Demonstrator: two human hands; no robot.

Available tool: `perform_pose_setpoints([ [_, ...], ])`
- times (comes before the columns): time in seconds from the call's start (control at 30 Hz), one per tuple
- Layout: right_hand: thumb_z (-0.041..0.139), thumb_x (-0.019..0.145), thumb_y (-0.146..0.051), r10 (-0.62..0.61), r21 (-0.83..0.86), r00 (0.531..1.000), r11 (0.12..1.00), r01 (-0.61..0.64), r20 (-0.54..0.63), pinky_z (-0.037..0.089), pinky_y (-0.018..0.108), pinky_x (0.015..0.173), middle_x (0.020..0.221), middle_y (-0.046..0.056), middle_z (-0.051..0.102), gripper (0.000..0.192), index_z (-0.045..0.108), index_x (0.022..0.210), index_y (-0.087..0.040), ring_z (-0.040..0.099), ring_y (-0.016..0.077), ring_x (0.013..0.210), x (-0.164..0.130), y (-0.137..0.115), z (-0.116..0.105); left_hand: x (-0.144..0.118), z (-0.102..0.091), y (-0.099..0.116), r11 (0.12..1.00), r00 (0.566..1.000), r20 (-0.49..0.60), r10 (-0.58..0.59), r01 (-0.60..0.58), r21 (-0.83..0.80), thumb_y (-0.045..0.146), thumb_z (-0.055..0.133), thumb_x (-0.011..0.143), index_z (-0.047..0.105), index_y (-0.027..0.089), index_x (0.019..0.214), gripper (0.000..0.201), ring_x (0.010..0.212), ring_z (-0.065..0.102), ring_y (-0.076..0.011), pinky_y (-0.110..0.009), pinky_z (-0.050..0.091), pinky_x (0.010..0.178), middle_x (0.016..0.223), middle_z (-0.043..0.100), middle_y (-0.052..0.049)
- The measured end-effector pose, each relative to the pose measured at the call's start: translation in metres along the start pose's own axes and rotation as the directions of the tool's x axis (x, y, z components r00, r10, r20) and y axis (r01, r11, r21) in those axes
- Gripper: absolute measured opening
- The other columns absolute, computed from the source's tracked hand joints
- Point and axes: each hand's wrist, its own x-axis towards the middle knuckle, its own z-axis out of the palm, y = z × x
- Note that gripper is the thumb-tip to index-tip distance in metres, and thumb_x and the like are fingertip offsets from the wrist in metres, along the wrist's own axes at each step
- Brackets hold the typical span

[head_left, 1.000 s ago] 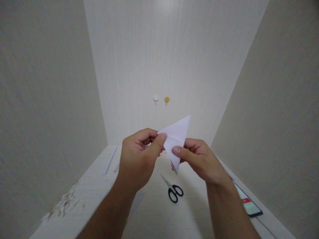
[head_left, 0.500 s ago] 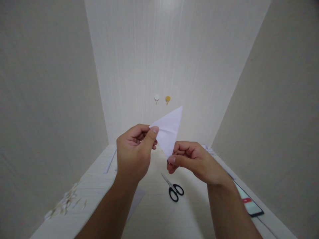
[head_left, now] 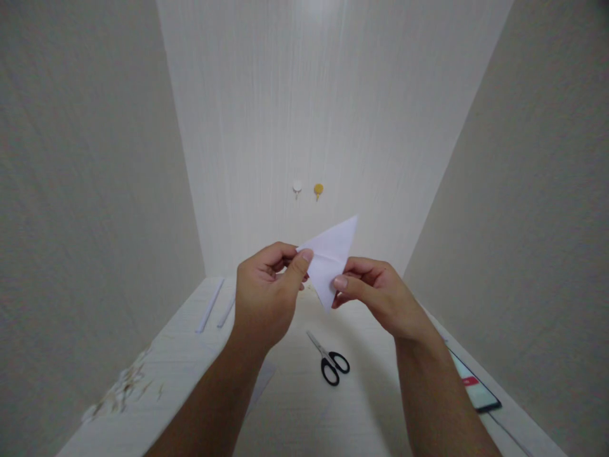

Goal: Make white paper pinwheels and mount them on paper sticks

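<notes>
I hold a white paper folded into a triangle [head_left: 329, 254] up in front of me, above the desk. My left hand [head_left: 266, 295] pinches its left corner between thumb and fingers. My right hand [head_left: 375, 295] pinches its lower right edge near the bottom tip. The upper tip of the triangle points up and to the right. Black-handled scissors [head_left: 329, 360] lie on the desk just below the hands, blades shut.
The pale desk [head_left: 295, 406] sits in a narrow alcove with walls on three sides. Paper scraps [head_left: 121, 390] lie at the left edge, two white strips [head_left: 209, 306] farther back left, a phone [head_left: 473, 388] at the right. Two hooks [head_left: 307, 189] are on the back wall.
The right hand slid down to the paper's bottom tip, then back up along its right edge. The triangle rose slightly and dropped back. The left hand kept its pinch.
</notes>
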Motion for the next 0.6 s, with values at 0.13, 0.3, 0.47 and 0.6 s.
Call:
perform_pose_setpoints([
  [0.13, 0.083, 0.084, -0.042, -0.051, 0.025, 0.998, 0.998, 0.052, -0.032, 0.061, 0.028, 0.067, 0.083, 0.006, 0.079, 0.024, 0.082, 0.090, -0.018, 0.071, 0.0164, 0.073, 0.0047, 0.0060, -0.0016, -0.0031, 0.0020, 0.0001, 1.000, 0.999, 0.051, -0.020, 0.020, -0.011, 0.029, 0.076, 0.084, 0.072, 0.018, 0.072, 0.017, 0.053, 0.058, -0.0105, -0.020, 0.048, 0.052, 0.057, 0.065, 0.003],
  [0.3, 0.075, 0.093, -0.045, -0.048, 0.064, 0.998, 0.997, 0.051, -0.047, 0.062, 0.029, 0.067, 0.083, 0.006, 0.077, 0.030, 0.080, 0.084, -0.017, 0.070, 0.0177, 0.075, 0.0038, 0.0056, -0.0017, -0.0035, 0.0019, 0.0003, 0.999, 0.997, 0.065, -0.042, 0.044, -0.022, 0.029, 0.076, 0.084, 0.071, 0.018, 0.070, 0.018, 0.053, 0.059, -0.0106, -0.020, 0.048, 0.052, 0.057, 0.065, 0.003],
  [0.47, 0.079, 0.090, -0.039, -0.125, 0.077, 0.980, 0.987, 0.138, -0.152, 0.061, 0.027, 0.066, 0.080, 0.002, 0.073, 0.018, 0.078, 0.085, -0.021, 0.067, 0.0162, 0.075, 0.0047, 0.0064, -0.0011, -0.0033, 0.0006, -0.0008, 0.998, 0.994, 0.092, -0.056, 0.058, -0.018, 0.031, 0.077, 0.085, 0.071, 0.018, 0.071, 0.020, 0.054, 0.059, -0.0113, -0.021, 0.047, 0.052, 0.059, 0.066, 0.002],
  [0.6, 0.072, 0.095, -0.043, -0.119, 0.112, 0.979, 0.984, 0.138, -0.166, 0.059, 0.027, 0.066, 0.080, 0.003, 0.072, 0.027, 0.077, 0.082, -0.021, 0.067, 0.0171, 0.075, 0.0043, 0.0070, -0.0020, -0.0033, 0.0011, -0.0004, 0.998, 0.993, 0.105, -0.060, 0.061, -0.005, 0.032, 0.076, 0.085, 0.071, 0.018, 0.069, 0.022, 0.055, 0.058, -0.0114, -0.022, 0.046, 0.053, 0.059, 0.065, 0.002],
])
